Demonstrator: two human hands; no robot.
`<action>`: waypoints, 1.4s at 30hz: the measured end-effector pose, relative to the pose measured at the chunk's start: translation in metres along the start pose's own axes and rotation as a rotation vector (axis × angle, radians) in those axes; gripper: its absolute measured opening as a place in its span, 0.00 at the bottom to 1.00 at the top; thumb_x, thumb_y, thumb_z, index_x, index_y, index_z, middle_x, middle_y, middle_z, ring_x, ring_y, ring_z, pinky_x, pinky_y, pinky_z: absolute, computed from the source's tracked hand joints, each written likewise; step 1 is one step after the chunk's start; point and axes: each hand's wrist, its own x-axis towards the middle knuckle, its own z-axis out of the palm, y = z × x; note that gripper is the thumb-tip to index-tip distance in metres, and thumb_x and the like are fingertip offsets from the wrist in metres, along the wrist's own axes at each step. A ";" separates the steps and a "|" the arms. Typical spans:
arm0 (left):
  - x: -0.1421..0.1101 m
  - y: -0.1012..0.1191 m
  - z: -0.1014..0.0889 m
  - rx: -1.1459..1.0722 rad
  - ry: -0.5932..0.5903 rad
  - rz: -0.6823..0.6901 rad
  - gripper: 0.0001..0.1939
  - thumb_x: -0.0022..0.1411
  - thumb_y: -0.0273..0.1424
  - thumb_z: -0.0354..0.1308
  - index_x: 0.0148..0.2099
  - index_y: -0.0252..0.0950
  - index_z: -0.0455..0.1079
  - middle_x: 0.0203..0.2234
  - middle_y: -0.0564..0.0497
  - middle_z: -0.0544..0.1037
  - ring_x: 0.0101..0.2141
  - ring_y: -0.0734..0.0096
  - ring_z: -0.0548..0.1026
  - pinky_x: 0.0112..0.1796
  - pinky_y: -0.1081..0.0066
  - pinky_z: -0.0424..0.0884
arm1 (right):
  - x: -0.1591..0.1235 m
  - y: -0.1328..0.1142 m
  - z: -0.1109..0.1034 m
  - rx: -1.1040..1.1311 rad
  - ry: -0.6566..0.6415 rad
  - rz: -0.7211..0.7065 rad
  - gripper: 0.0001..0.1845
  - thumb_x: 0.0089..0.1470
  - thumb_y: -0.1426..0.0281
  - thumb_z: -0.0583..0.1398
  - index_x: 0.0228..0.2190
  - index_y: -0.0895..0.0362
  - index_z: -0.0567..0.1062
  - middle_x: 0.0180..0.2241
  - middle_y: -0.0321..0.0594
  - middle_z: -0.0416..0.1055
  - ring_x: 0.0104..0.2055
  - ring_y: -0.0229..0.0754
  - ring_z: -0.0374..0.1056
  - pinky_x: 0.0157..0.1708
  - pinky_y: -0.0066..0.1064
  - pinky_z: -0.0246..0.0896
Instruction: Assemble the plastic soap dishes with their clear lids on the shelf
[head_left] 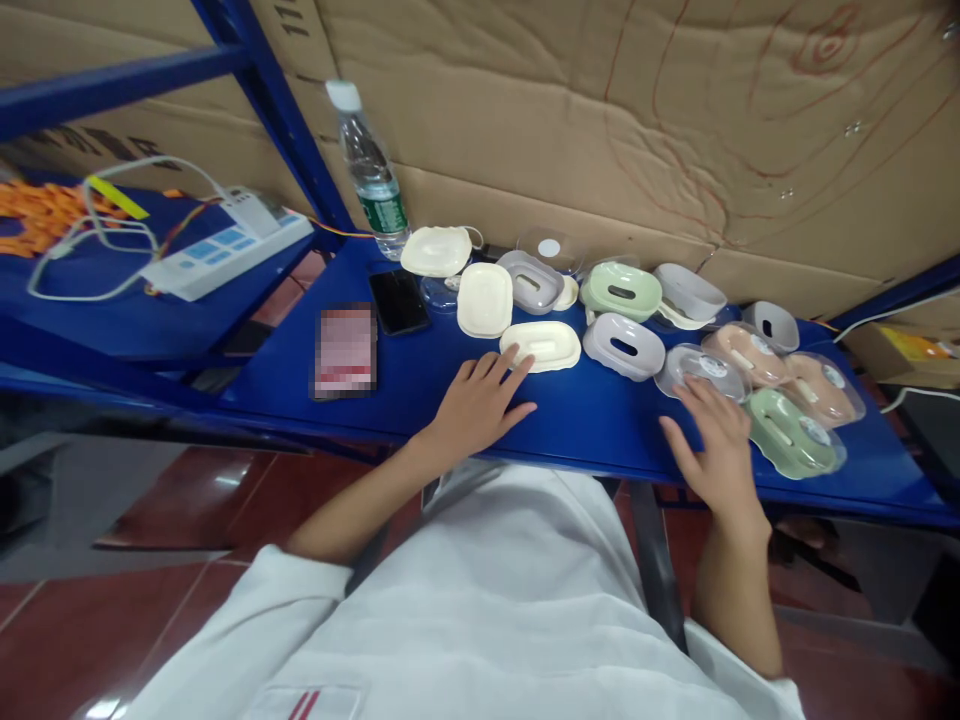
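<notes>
I log: left hand [472, 408], spread, gripping nothing, at cream oval plastic tray [553, 344]; right hand [716, 445], likewise, at clear-covered grey plastic box [718, 371]; perhaps steadying each.

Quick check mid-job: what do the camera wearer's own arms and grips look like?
The left grip and right grip are bare human hands, without gloves. The forearms are bare too; no watch, bracelet or cable shows on them. The left sleeve and right sleeve are white, loose and end near the elbows, matching the white top.
</notes>
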 end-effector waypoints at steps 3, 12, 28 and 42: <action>-0.001 -0.003 -0.002 -0.002 -0.003 0.035 0.24 0.78 0.42 0.56 0.68 0.36 0.70 0.67 0.37 0.74 0.61 0.43 0.74 0.56 0.49 0.73 | 0.033 -0.019 0.018 0.001 -0.122 -0.052 0.33 0.74 0.58 0.56 0.74 0.53 0.61 0.72 0.53 0.65 0.74 0.59 0.61 0.71 0.57 0.55; -0.028 -0.014 0.000 -0.103 0.083 0.110 0.14 0.79 0.35 0.56 0.62 0.39 0.72 0.59 0.42 0.79 0.54 0.53 0.79 0.52 0.55 0.74 | 0.059 -0.046 0.046 -0.011 -0.089 0.035 0.19 0.75 0.65 0.53 0.57 0.52 0.79 0.52 0.48 0.82 0.55 0.55 0.76 0.71 0.64 0.47; -0.028 -0.019 0.004 -0.258 0.014 0.049 0.22 0.79 0.41 0.53 0.69 0.41 0.71 0.75 0.38 0.62 0.66 0.44 0.69 0.65 0.42 0.68 | 0.043 -0.108 0.057 0.326 -0.363 -0.297 0.27 0.75 0.68 0.53 0.71 0.44 0.68 0.70 0.42 0.68 0.77 0.51 0.57 0.76 0.59 0.50; 0.034 -0.063 -0.011 0.099 -0.039 -0.114 0.23 0.75 0.30 0.55 0.69 0.34 0.70 0.71 0.33 0.68 0.69 0.36 0.67 0.62 0.39 0.71 | 0.036 -0.079 0.061 0.279 -0.315 -0.249 0.24 0.75 0.60 0.56 0.68 0.44 0.70 0.76 0.46 0.57 0.80 0.57 0.47 0.74 0.64 0.50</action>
